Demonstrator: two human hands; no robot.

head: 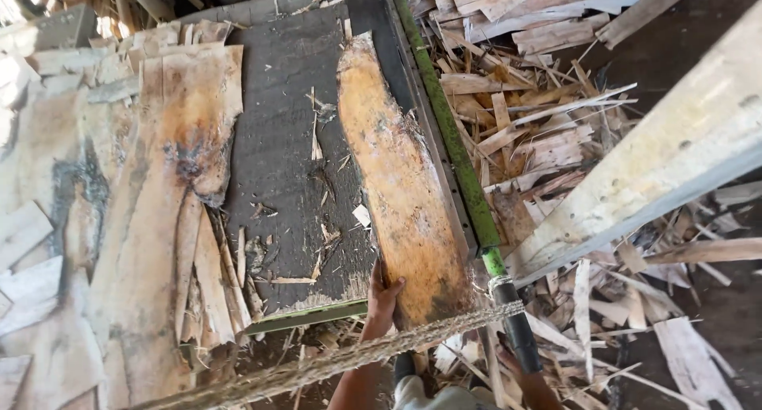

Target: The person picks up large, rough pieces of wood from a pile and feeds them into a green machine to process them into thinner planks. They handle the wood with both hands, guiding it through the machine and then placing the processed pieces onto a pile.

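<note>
Gripping the veneer strip's [401,188] near end, left hand [382,297]; right hand [520,370] seemingly lower.

Right hand [530,372] mostly hidden behind black pole grip [517,331] & cut by bottom edge; left hand [382,299] fingers tucked under veneer slab [405,188].

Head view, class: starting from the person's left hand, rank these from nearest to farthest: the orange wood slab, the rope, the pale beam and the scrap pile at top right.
1. Orange wood slab: the left hand grips its near end.
2. Rope: just below the hand, crossing the bottom.
3. Pale beam: off to the right.
4. Scrap pile: far top right.
</note>
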